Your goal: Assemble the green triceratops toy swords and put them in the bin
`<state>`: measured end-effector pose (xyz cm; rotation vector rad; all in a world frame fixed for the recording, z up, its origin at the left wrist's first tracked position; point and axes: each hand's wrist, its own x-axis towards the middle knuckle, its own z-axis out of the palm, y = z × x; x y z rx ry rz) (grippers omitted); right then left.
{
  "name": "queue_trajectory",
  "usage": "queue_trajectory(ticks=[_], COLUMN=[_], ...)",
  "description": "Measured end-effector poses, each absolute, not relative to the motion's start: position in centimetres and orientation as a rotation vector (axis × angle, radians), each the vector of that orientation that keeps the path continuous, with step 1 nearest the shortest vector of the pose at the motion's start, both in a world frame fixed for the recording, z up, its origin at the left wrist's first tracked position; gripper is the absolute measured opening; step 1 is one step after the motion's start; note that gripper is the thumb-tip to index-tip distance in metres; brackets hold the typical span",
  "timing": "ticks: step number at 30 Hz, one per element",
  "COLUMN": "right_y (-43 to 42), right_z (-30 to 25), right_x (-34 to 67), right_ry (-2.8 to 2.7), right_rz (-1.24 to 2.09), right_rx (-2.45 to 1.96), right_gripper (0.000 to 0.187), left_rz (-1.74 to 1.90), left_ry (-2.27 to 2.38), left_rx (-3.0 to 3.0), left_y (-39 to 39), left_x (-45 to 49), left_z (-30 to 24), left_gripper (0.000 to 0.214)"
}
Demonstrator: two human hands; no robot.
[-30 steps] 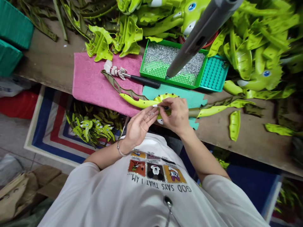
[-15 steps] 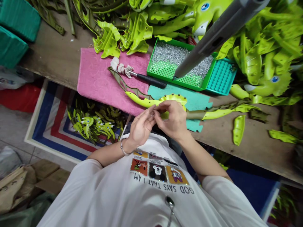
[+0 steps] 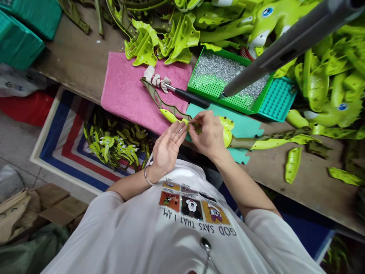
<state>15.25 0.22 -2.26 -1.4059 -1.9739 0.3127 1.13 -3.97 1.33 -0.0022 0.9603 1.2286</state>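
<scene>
A long lime-green plastic toy part (image 3: 228, 133) with dark studs along its ridge lies across the bench's front edge. My right hand (image 3: 209, 135) rests over its middle, fingers pinched on it. My left hand (image 3: 168, 146) is at its pointed left end (image 3: 171, 116), palm up, fingers stretched and touching the part. Behind it lies a dark-handled tool (image 3: 185, 95) with a cloth-wrapped end.
A pink towel (image 3: 128, 91) and teal mat (image 3: 245, 127) cover the wooden bench (image 3: 299, 182). A green tray (image 3: 225, 82) holds small screws under a grey tube (image 3: 285, 42). Heaps of green toy parts (image 3: 322, 76) fill the back. Below left, a striped bin (image 3: 65, 140) holds more.
The view has shifted, so everything sits further right and higher. My hands stay at the green part, whose studded ridge is now mostly hidden under my right hand.
</scene>
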Motion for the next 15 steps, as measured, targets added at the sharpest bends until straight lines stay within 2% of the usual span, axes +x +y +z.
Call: queue_trajectory(ticks=[4, 11, 15], right_y=[0.0, -0.3, 0.2], right_z=[-1.8, -0.9, -1.1], right_x=[15.2, 14.6, 14.2], right_ry=[-2.011, -2.108, -2.17], right_rz=[0.257, 0.184, 0.232], right_rx=[-1.421, -1.137, -1.146], right_gripper=[0.014, 0.011, 0.006], left_rz=[1.228, 1.216, 1.188], left_ry=[0.946, 0.949, 0.97], left_rx=[-0.013, -0.12, -0.163], left_y=[-3.9, -3.3, -2.9], left_x=[1.1, 0.9, 0.3], left_z=[1.3, 2.0, 2.2], left_gripper=[0.033, 0.038, 0.038])
